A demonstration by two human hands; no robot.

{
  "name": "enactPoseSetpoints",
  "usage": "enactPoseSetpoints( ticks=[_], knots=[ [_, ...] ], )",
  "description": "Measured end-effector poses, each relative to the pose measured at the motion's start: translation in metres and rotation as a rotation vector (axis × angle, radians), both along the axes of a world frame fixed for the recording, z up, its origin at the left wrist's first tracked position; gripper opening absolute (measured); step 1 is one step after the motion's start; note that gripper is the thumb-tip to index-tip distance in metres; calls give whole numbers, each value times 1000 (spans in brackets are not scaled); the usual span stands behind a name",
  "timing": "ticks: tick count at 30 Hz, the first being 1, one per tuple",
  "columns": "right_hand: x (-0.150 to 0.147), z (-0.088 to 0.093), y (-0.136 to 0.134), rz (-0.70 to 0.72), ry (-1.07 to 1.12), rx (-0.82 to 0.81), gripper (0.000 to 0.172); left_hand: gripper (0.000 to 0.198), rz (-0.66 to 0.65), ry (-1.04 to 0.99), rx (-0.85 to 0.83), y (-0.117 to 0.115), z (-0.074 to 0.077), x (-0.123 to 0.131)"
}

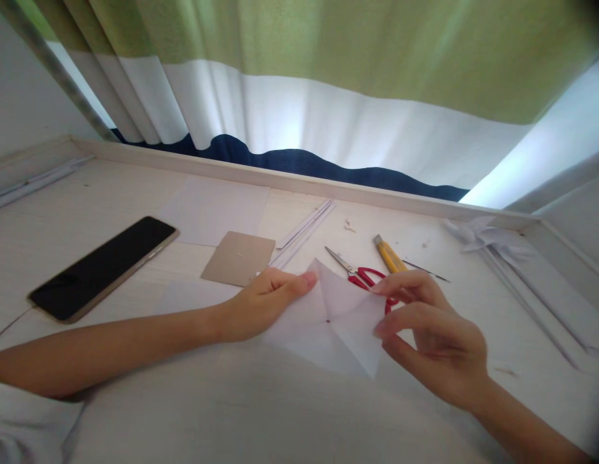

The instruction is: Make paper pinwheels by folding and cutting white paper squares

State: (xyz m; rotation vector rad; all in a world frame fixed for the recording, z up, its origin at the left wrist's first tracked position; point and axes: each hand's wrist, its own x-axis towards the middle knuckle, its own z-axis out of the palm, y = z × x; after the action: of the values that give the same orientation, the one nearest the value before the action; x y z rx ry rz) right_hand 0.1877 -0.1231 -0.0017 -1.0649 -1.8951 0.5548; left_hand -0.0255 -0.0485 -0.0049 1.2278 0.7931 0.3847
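Observation:
A white square of paper with creases and a small dark dot at its middle is held above the table. My left hand grips its left side, the thumb on top and the other fingers hidden beneath. At the paper's right edge, my right hand has its fingers bent round and touching the sheet near a corner. Just behind the paper lie red-handled scissors, partly covered by the right hand, and a yellow cutter.
A black phone lies at the left. Behind my left hand are a brown card square, white paper and thin paper strips. Paper pinwheels on sticks rest at the right. A raised ledge borders the curtain.

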Motion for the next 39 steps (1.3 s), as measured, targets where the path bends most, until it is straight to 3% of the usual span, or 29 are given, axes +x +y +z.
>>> enactPoseSetpoints(
  ticks=[3, 8, 14, 19, 22, 27, 33, 36, 39],
  knots=[
    [3, -4, 4, -22, -92, 58, 26, 46, 110, -28, 19, 3, 4, 1],
    [7, -12, 11, -149, -146, 111, 25, 44, 111, -131, -15, 5, 0, 2],
    [5, -15, 16, -206, -83, 39, 19, 42, 138, -186, -43, 7, -11, 3],
    [6, -15, 17, -231, -58, -35, 14, 43, 160, -123, 54, 9, -13, 2],
    [5, -15, 17, -218, 89, -160, 16, 43, 170, -87, 99, 9, -14, 2],
    [-3, -14, 15, -173, 574, -550, 50, 44, 178, -18, 172, 9, -11, 3],
    [-15, -16, 11, -219, 678, -870, 65, 44, 146, 36, 264, 10, -11, 4],
    [-17, -15, 10, -180, 626, -939, 55, 46, 143, 101, 369, 10, -12, 2],
    [-16, -14, 10, -193, 573, -918, 28, 45, 125, 161, 487, 12, -12, 1]
  ],
)
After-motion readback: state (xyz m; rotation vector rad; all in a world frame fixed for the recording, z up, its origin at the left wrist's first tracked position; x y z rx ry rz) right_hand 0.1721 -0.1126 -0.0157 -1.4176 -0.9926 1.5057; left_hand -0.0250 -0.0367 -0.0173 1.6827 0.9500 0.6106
